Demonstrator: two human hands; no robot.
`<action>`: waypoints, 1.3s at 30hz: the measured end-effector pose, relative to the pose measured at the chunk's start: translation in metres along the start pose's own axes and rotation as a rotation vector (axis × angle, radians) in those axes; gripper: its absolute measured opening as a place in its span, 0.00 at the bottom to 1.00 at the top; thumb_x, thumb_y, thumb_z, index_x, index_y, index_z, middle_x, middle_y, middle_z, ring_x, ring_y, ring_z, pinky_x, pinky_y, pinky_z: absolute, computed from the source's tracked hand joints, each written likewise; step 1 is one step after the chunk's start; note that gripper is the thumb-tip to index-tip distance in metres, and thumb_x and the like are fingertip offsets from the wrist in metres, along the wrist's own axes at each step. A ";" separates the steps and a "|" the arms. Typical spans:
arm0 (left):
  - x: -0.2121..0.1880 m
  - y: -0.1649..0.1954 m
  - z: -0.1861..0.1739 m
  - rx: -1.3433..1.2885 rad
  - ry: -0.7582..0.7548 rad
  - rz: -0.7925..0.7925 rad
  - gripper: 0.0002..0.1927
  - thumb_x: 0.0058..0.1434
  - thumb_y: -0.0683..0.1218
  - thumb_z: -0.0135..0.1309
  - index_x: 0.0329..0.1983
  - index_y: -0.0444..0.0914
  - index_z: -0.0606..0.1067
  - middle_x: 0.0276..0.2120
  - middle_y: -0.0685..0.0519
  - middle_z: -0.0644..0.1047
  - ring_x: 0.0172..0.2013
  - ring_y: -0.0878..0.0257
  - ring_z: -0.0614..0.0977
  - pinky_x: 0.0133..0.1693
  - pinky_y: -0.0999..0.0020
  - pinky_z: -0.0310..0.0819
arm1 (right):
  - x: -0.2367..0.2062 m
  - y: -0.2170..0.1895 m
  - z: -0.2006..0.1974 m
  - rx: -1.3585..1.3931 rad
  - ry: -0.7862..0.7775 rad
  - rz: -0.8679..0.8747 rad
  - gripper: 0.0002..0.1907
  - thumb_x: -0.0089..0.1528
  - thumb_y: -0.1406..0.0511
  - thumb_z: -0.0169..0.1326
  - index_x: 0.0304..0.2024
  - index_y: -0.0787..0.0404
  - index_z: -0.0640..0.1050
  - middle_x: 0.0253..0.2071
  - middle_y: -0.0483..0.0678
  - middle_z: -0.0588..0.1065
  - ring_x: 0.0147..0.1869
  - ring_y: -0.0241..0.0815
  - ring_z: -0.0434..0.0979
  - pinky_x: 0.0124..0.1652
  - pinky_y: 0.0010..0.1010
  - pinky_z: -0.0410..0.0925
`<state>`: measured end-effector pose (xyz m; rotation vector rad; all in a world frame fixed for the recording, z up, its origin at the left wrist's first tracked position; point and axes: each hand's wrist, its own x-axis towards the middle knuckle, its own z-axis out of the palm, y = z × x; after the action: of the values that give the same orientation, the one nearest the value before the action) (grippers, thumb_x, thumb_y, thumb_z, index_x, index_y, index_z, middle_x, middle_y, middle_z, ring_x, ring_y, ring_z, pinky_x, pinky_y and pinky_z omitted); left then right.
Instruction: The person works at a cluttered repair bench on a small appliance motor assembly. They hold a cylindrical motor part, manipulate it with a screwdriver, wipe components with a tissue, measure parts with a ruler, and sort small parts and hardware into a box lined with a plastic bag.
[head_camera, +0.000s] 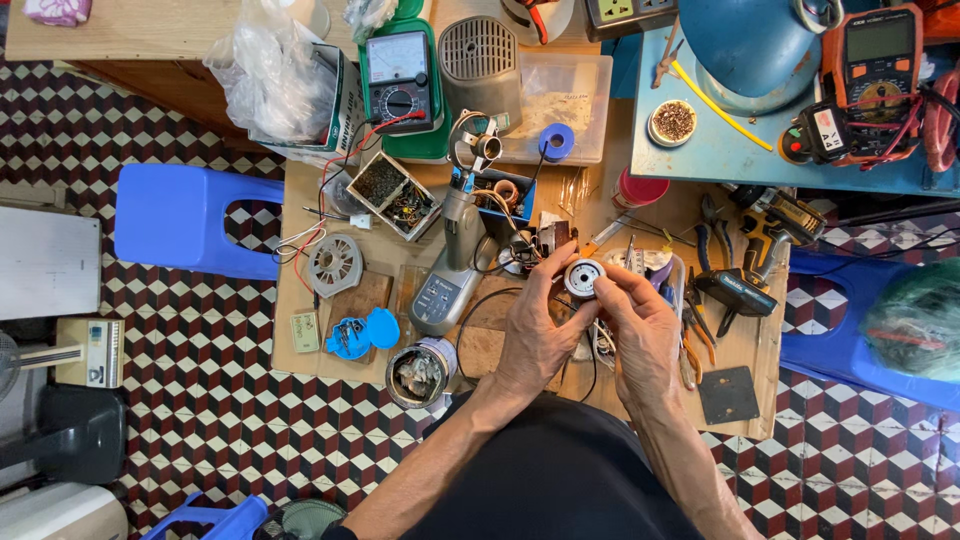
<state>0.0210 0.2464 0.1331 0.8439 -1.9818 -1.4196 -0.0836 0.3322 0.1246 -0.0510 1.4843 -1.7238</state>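
A small round metal part (584, 277) sits pinched between the left hand (535, 335) and right hand (640, 325) above the cluttered table (300, 210), seemingly being inspected or fitted, needing steady fingertip turning.

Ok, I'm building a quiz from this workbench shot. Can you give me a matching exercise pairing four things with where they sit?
Things:
1. small round metal part
2. green multimeter
3. blue stool
4. orange multimeter

Places:
A. on the blue tabletop, far right
B. between the left hand and right hand
C. on the tiled floor, left of the wooden bench
D. top centre, by the plastic bag

Pairs: 1-B, 2-D, 3-C, 4-A
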 end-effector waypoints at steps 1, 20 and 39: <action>0.000 0.000 0.000 0.004 -0.006 0.002 0.36 0.63 0.46 0.64 0.71 0.41 0.62 0.59 0.46 0.75 0.59 0.54 0.81 0.59 0.63 0.80 | 0.000 0.000 -0.001 0.013 0.001 -0.007 0.17 0.64 0.65 0.59 0.54 0.66 0.78 0.44 0.47 0.80 0.44 0.33 0.77 0.46 0.26 0.72; 0.029 -0.018 0.017 -0.904 -0.184 -0.642 0.22 0.63 0.50 0.60 0.57 0.36 0.77 0.46 0.55 0.81 0.46 0.67 0.82 0.55 0.68 0.76 | 0.018 -0.009 -0.017 0.117 -0.036 -0.067 0.19 0.66 0.67 0.53 0.59 0.68 0.74 0.51 0.51 0.77 0.53 0.41 0.78 0.57 0.35 0.72; 0.095 0.017 0.063 0.028 -0.018 -0.041 0.21 0.56 0.40 0.62 0.54 0.40 0.78 0.49 0.52 0.80 0.46 0.62 0.84 0.50 0.68 0.81 | 0.069 -0.050 -0.038 0.255 -0.032 -0.101 0.20 0.68 0.67 0.49 0.61 0.70 0.73 0.57 0.54 0.75 0.60 0.41 0.77 0.62 0.34 0.70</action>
<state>-0.0902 0.2162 0.1383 0.8914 -2.0126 -1.4301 -0.1762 0.3184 0.1225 -0.0197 1.2465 -1.9726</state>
